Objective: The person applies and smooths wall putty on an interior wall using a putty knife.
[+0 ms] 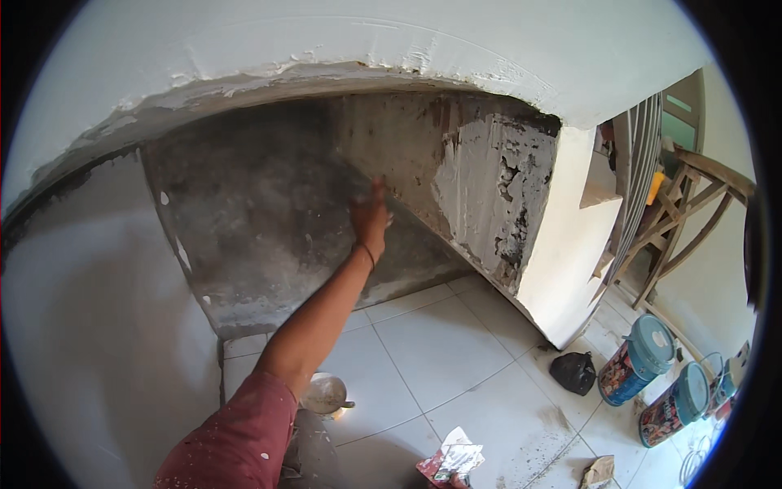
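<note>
Maroon sleeve (236, 432) nearest, lower left. Left hand (371, 222) before grey wall (252, 204), blurred: one finger raised, others curled; hold can't be told. Right hand (460, 482), mostly out of frame, grips paper packet (459, 451), bottom edge.

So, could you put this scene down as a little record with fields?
Left hand: raised before patchy grey plaster wall; contact unclear
Right hand: mostly out of frame, at torn red-and-white packet; grip unclear
Floor: white square tiles
Lower left: round grey handled container
Right side: round black plastic bag, blue cylindrical lidded buckets, brown wooden stand
</note>
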`<control>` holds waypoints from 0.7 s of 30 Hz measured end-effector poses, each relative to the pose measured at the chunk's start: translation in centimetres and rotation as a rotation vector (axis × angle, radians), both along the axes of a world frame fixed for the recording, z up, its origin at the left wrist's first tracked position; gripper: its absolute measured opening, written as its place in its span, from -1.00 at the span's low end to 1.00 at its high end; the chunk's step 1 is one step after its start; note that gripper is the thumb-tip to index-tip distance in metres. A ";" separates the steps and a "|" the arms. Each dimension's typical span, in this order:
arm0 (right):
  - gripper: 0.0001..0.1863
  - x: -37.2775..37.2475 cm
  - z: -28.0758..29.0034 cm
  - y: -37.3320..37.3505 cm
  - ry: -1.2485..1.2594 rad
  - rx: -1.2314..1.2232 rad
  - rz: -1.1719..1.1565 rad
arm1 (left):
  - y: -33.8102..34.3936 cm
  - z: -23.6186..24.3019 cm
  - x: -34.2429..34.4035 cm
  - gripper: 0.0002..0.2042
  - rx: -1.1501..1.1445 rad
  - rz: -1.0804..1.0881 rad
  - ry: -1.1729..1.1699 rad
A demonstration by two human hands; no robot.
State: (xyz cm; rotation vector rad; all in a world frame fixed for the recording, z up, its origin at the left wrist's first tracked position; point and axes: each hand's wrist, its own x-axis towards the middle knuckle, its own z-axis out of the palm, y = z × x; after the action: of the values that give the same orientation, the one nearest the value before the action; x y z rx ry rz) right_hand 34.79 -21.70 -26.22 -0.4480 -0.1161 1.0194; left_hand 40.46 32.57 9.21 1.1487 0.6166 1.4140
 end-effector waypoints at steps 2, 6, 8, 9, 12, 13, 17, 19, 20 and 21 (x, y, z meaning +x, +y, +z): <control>-0.39 -0.3 0.1 -0.1 0.033 0.047 0.020 | 1.4 3.5 -0.5 -0.52 0.050 -0.016 0.091; -0.37 -0.7 1.2 0.0 0.059 -0.022 0.020 | 1.6 4.5 -0.6 -0.64 0.189 0.111 0.087; -0.37 -0.8 1.8 0.1 0.024 -0.030 -0.010 | 1.6 4.1 -0.8 -0.69 0.198 0.096 0.019; -0.37 -0.8 2.1 0.3 0.024 -0.032 -0.009 | 1.6 3.9 -0.7 -0.78 0.370 0.292 0.171; -0.36 -0.8 2.3 0.8 0.026 0.029 -0.003 | 2.5 4.2 -0.5 -0.90 0.614 0.573 0.368; -0.36 -0.7 2.2 0.9 0.007 -0.022 -0.029 | 2.8 4.2 -0.4 -0.92 0.692 0.660 0.408; -0.40 -0.4 1.4 1.2 0.018 -0.013 0.031 | 3.1 1.7 0.1 -0.91 0.682 0.657 0.412; -0.42 0.0 1.0 1.2 0.020 -0.008 0.046 | 2.6 -1.6 0.0 -0.89 0.770 0.688 0.538; -0.44 0.1 0.8 1.1 0.058 -0.008 0.052 | 2.5 -3.4 0.0 -0.88 0.758 0.607 0.658; -0.46 0.4 0.7 1.2 0.094 -0.006 0.056 | 1.9 -6.1 0.0 -0.87 0.793 0.598 0.687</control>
State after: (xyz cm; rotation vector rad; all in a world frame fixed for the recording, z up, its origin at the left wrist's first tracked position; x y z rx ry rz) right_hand 35.17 -20.50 -25.53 -0.4034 -0.0419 1.0941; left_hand 40.42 34.51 3.15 2.2675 0.9659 1.8361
